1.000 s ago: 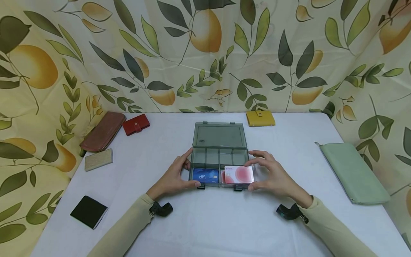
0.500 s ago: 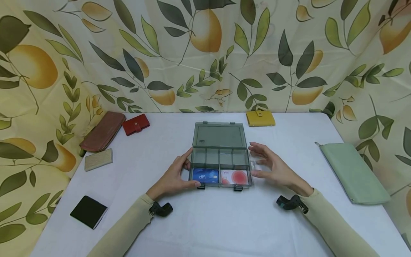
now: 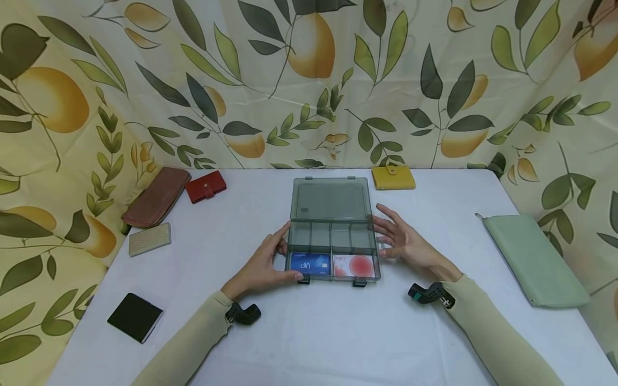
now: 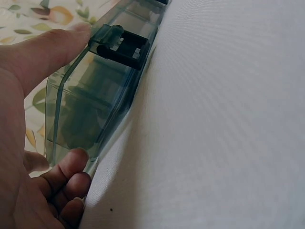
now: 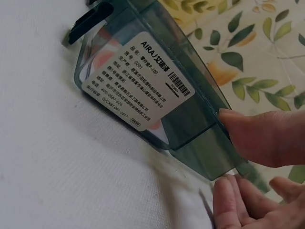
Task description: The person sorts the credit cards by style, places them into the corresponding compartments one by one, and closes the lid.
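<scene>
A translucent grey-green compartment box [image 3: 309, 234] lies on the white table, its hinged lid [image 3: 330, 199] thrown back. In the front left compartment sits a blue card [image 3: 310, 264] marked VIP; beside it is a white and pink card [image 3: 354, 266]. My left hand [image 3: 263, 265] grips the box's left side, its thumb at the front corner by the black latch [image 4: 125, 47]. My right hand [image 3: 410, 246] is at the right side, with index finger extended beside the lid and thumb near the rim. A white printed label [image 5: 138, 81] covers part of that side wall.
At the left lie a brown pouch [image 3: 156, 197], a red wallet [image 3: 206, 186], a beige cardholder [image 3: 150, 239] and a black wallet [image 3: 135, 317]. A yellow wallet [image 3: 393, 177] stays at the back. A pale green pouch [image 3: 534, 261] lies at the right.
My right hand has let go of the pink card, which dropped into the front right compartment, and moved back along the box's side. The lid's far edge has risen slightly. My left hand stays put.
</scene>
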Motion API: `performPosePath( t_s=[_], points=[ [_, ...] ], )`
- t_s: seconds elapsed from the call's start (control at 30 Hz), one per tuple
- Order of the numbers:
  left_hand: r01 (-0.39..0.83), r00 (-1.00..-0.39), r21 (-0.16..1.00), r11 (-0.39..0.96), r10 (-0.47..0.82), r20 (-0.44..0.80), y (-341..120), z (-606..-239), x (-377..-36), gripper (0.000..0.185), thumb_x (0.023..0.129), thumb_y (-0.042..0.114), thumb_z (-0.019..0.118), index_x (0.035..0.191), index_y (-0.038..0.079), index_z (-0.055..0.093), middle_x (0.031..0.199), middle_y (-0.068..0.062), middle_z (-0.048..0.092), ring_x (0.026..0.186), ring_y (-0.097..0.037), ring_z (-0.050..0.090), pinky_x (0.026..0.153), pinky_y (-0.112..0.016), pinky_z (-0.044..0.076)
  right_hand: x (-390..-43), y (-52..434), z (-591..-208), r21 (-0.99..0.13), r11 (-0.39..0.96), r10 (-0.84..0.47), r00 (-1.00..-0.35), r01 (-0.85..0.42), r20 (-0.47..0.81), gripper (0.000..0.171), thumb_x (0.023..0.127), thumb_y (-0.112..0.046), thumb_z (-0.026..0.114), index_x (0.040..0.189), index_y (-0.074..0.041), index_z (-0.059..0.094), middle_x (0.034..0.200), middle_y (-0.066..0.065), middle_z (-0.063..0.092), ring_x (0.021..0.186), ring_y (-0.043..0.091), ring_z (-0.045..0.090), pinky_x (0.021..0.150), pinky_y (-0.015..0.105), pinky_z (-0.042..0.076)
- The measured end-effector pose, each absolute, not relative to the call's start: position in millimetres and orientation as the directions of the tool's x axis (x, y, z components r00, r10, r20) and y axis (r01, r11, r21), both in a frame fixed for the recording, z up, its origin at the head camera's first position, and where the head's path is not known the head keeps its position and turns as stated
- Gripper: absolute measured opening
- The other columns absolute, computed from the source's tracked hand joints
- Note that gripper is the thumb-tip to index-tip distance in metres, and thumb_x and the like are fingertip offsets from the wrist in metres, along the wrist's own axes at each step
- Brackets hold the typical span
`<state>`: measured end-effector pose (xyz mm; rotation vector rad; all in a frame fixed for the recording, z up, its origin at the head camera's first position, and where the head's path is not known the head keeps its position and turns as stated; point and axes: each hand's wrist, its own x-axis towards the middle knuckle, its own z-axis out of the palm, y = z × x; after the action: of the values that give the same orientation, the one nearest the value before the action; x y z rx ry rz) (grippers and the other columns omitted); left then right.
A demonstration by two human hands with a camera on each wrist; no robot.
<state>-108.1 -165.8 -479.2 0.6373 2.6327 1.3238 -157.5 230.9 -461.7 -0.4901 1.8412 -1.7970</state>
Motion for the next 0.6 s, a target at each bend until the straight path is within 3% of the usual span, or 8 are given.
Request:
performPosePath(
  t_s=[0.13,0.27,0.37,0.47,0.6],
  points=[
    [0.319,-0.894,0.805,0.500,0.441,0.081,-166.4,-479.2,-109.6,0.111,0.091,0.049,0.082,0.171,0.011,0.015,0.111,-0.005,0.051,0.104,-0.018,0.045,0.090,-0.034,0.040,-157.5,230.4,-462.2,-0.994,0.051,-0.568,-0.815,0.100,-0.111,0.117,0.086,0.021,0.061,0.172,-0.023,-0.006,0.178,0.018,0.001,0.160,0.049,0.009,0.106,0.020,0.048],
    [0.318,-0.885,0.855,0.410,0.452,0.113,-166.6,-480.4,-112.2,0.095,0.108,0.065,0.042,0.170,0.003,0.005,0.109,-0.009,0.051,0.101,-0.019,0.047,0.091,-0.034,0.040,-156.1,229.7,-460.2,-0.993,0.084,-0.534,-0.837,0.083,-0.115,0.118,0.084,0.022,0.061,0.173,-0.026,0.000,0.179,0.014,0.004,0.157,0.040,0.020,0.105,0.020,0.047],
    [0.305,-0.888,0.883,0.358,0.443,0.127,-166.7,-480.4,-112.7,0.094,0.107,0.072,0.015,0.171,0.005,-0.002,0.106,-0.012,0.051,0.099,-0.022,0.049,0.090,-0.035,0.038,-154.6,228.9,-458.2,-0.990,0.119,-0.511,-0.851,0.069,-0.121,0.113,0.084,0.021,0.061,0.173,-0.024,0.009,0.177,0.015,0.011,0.148,0.031,0.033,0.100,0.024,0.052],
    [0.313,-0.885,0.889,0.335,0.441,0.146,-167.4,-479.6,-111.8,0.090,0.105,0.073,0.004,0.171,0.012,-0.006,0.103,-0.015,0.053,0.099,-0.025,0.050,0.092,-0.037,0.037,-152.3,228.6,-457.2,-0.986,0.167,-0.491,-0.866,0.020,-0.101,0.100,0.088,0.016,0.066,0.171,-0.016,0.020,0.173,0.019,0.022,0.140,0.023,0.043,0.097,0.025,0.053],
    [0.329,-0.881,0.878,0.349,0.448,0.152,-168.8,-479.0,-110.3,0.077,0.109,0.066,0.004,0.173,0.022,0.001,0.107,-0.015,0.052,0.100,-0.025,0.049,0.091,-0.040,0.038,-148.5,229.4,-457.7,-0.970,0.224,-0.486,-0.874,-0.094,-0.028,0.080,0.090,0.013,0.067,0.163,-0.009,0.040,0.171,0.016,0.033,0.144,0.011,0.044,0.105,0.021,0.046]
  ],
)
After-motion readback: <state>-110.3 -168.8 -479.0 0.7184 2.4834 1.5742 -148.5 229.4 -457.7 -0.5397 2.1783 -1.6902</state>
